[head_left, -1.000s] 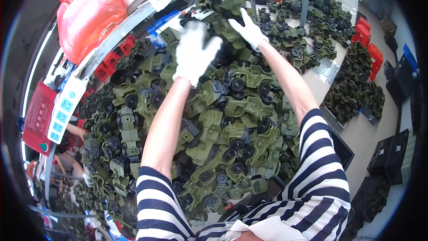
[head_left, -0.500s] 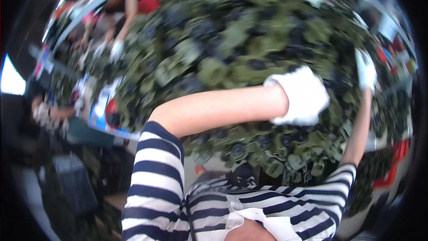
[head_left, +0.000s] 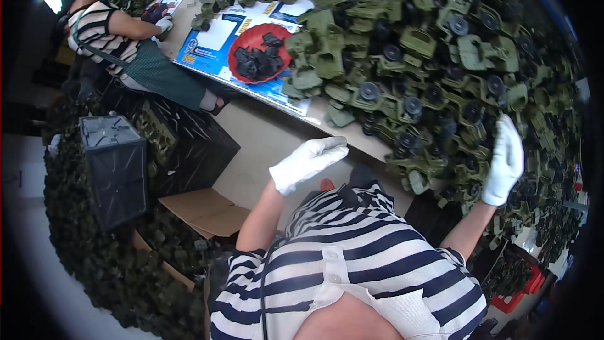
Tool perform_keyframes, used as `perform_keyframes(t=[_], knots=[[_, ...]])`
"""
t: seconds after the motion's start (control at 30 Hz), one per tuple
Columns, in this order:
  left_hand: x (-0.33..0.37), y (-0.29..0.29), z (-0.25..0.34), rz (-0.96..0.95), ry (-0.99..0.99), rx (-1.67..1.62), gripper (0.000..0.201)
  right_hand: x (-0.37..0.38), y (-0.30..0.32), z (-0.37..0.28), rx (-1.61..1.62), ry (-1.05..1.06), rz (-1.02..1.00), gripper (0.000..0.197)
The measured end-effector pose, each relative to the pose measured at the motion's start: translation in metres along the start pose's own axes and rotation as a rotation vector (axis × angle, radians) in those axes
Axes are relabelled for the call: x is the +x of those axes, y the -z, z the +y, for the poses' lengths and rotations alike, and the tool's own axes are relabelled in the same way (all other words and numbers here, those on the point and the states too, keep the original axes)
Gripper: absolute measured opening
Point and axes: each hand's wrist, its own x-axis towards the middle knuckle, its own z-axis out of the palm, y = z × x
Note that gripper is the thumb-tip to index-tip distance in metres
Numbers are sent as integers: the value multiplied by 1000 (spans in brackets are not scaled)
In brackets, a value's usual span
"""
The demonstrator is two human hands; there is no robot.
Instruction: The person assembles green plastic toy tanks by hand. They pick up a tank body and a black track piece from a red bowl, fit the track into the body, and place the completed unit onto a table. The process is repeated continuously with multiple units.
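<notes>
My left hand (head_left: 309, 162), in a white glove, hovers off the table's front edge with its fingers stretched out together. Nothing shows in it. My right hand (head_left: 507, 162), also gloved in white, has straight fingers and is over the front right of a big heap of olive-green plastic toy vehicles (head_left: 418, 44). No object is visible in that hand; its palm side is partly turned away. Many of the toys show dark wheels, and the heap spreads across the table to its front edge.
A red bowl (head_left: 239, 38) of black parts sits on blue-and-white printed card (head_left: 192, 56) at left. Beyond it a co-worker (head_left: 135, 38) in a green apron works at the table. A grey crate (head_left: 114, 179), a cardboard flap (head_left: 204, 211) and more green parts lie lower left.
My left arm has swung back from across the heap to beside the table's edge. My right hand is lower in view. The view has turned left, bringing in the red bowl and co-worker.
</notes>
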Motion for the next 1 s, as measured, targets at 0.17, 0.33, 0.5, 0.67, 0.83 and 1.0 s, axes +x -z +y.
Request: perform_keyframes(t=[0.17, 0.33, 0.5, 0.67, 0.83, 1.0], knots=[[8, 98, 9, 52, -22, 320, 50, -14, -157, -100, 226, 26, -296, 16], [4, 215, 0, 200, 29, 313, 50, -11, -309, -155, 465, 273, -670, 18], [-48, 335, 19, 412, 247, 109, 61, -12, -483, -212, 528, 365, -725, 23], [-35, 466, -2, 583, 157, 171, 66, -14, -563, -255, 286, 368, -1157, 31], [62, 611, 5, 875, -182, 551, 58, 0, -609, -265, 133, 233, -1187, 32], [154, 734, 74, 879, -155, 629, 71, 31, -650, -270, 36, 16, -935, 24]])
